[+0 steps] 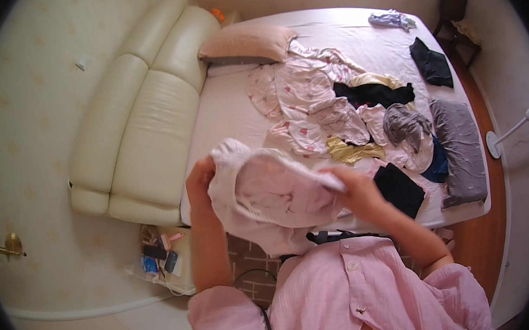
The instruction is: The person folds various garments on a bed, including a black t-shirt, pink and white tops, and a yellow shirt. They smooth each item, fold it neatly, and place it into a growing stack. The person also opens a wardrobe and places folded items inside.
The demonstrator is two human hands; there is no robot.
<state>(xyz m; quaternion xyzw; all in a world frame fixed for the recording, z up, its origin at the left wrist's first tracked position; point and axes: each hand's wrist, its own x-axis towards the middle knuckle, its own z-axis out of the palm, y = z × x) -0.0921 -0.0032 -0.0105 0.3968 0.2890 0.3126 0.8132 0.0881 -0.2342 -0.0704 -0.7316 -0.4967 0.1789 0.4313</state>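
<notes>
A pale pink garment (254, 209) hangs spread between my two hands in front of my body, its wide opening facing up toward me. My left hand (200, 175) grips its left edge near a bunched part. At the opening's right rim, my right hand (350, 186) pinches the band. The type of garment is not certain. Beyond it on the bed lies a heap of clothes: a white piece with heart prints (300, 85), a black garment (375, 94), a yellow cloth (354, 150) and a crumpled grey cloth (406, 125). A folded black garment (399, 190) lies beside my right forearm.
The bed (233, 91) has a cream leather headboard (146, 124) on the left. A peach pillow (248, 42) and a grey pillow (459, 151) rest on it. A cluttered nightstand (183, 263) is at lower left. At right stand a white fan (494, 144) and a dark chair (451, 1).
</notes>
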